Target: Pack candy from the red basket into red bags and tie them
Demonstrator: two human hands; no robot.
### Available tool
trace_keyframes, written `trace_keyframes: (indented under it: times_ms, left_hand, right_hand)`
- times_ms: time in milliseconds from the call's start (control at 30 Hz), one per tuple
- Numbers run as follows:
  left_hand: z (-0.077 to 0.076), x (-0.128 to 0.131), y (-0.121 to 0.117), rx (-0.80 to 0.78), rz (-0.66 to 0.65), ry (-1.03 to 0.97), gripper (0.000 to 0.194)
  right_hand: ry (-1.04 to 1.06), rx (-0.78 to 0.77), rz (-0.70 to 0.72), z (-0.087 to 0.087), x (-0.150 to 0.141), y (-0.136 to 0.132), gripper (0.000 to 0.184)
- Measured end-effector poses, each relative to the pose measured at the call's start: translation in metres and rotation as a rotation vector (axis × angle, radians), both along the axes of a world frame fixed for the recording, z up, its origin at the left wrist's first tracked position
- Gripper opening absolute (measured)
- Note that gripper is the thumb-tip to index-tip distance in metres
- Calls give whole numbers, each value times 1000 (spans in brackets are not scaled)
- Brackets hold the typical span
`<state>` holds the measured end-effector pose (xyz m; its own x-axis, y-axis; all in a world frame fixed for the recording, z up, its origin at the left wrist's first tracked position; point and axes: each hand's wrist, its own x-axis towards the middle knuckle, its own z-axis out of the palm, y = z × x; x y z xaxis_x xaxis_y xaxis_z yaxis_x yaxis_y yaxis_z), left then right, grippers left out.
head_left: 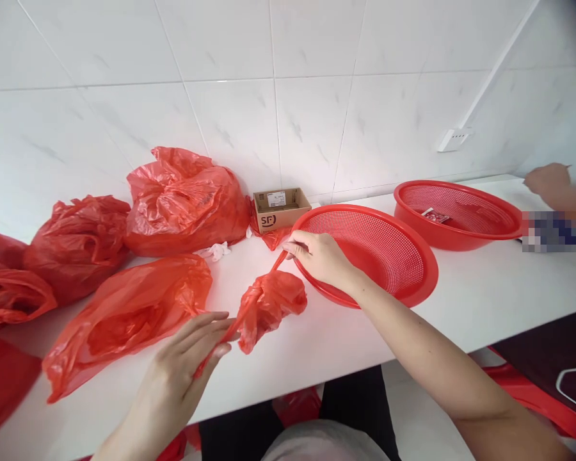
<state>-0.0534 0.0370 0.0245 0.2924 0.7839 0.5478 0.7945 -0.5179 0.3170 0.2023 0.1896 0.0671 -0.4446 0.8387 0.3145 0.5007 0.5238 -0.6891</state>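
A small red plastic bag (273,301), bunched up with a twisted neck, is stretched between my two hands over the white table. My left hand (187,358) grips one end of the twisted plastic between thumb and fingers. In a pinch, my right hand (317,253) holds the other end, beside the rim of a red mesh basket (413,256). What the bag contains is hidden by the plastic. Just left of it lies a flatter red plastic bag (139,307), close behind my left hand.
Large full red bags (182,205) stand along the wall at the left. An open cardboard box (281,208) sits behind the basket. At the right is a second red basket (461,218) with a small packet inside, near another person's arm (552,186). The white table (451,301) ends before my lap.
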Motion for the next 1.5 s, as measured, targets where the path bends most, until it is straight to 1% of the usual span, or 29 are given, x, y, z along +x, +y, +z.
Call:
trace_keyframes:
  times_ms: [100, 200, 267, 333, 400, 467, 500, 533, 600, 667, 700, 800, 900, 1000, 1100, 1233, 1300, 1367, 1500]
  left_hand:
    - [0, 4, -8, -39, -56, -42, 18]
    - [3, 10, -13, -62, -179, -68, 17]
    - [3, 13, -16, -109, -197, -125, 19]
    - [-3, 19, -19, -150, -131, -262, 24]
    - [-15, 29, -18, -164, -32, -466, 30]
    - [-30, 44, -12, -155, 77, -665, 34]
    - [-39, 52, -8, -148, 144, -729, 34]
    - [-47, 59, -4, -119, 210, -753, 34]
    - [-63, 72, 3, -20, 323, -736, 31]
    - [-76, 77, 7, 67, 371, -707, 30]
    - [-82, 77, 7, 74, 378, -705, 30]
    - [-92, 69, 7, 15, 356, -689, 31]
    - [-96, 60, 7, 28, 342, -591, 33]
    - [-99, 58, 10, 75, 370, -466, 35]
    - [-104, 64, 15, 62, 375, -329, 35]
    - [-110, 74, 23, -2, 307, -172, 35]
    - [-111, 77, 28, -42, 296, -131, 33]
    - [-112, 80, 34, -62, 314, -124, 31]
    - [-115, 86, 47, -68, 338, -168, 32]
  right_hand:
    - [-38, 28, -53, -7, -3, 11, 23]
    - [-62, 8, -68, -11, -6, 17, 24]
    - [-52, -15, -58, -11, -8, 15, 23]
    - [4, -25, -55, -14, -12, 7, 24]
    - [75, -21, -86, -22, -21, -8, 24]
    - [118, -7, -138, -37, -34, -27, 22]
    - [129, -4, -161, -47, -40, -37, 21]
    - [136, -6, -178, -57, -46, -46, 21]
    - [157, -27, -189, -76, -54, -59, 21]
    - [183, -41, -173, -90, -56, -65, 22]
    - [192, -31, -168, -94, -55, -65, 22]
    - [195, 46, -175, -99, -48, -61, 21]
    - [167, 89, -189, -103, -41, -57, 22]
    - [116, 83, -232, -109, -35, -61, 24]
    - [48, 82, -230, -121, -31, -69, 20]
    - [-89, 68, -196, -141, -32, -77, 15]
    - [-113, 59, -186, -150, -33, -77, 14]
    - [-90, 54, -177, -155, -34, -76, 13]
    - [-46, 33, -181, -158, -35, -73, 11]
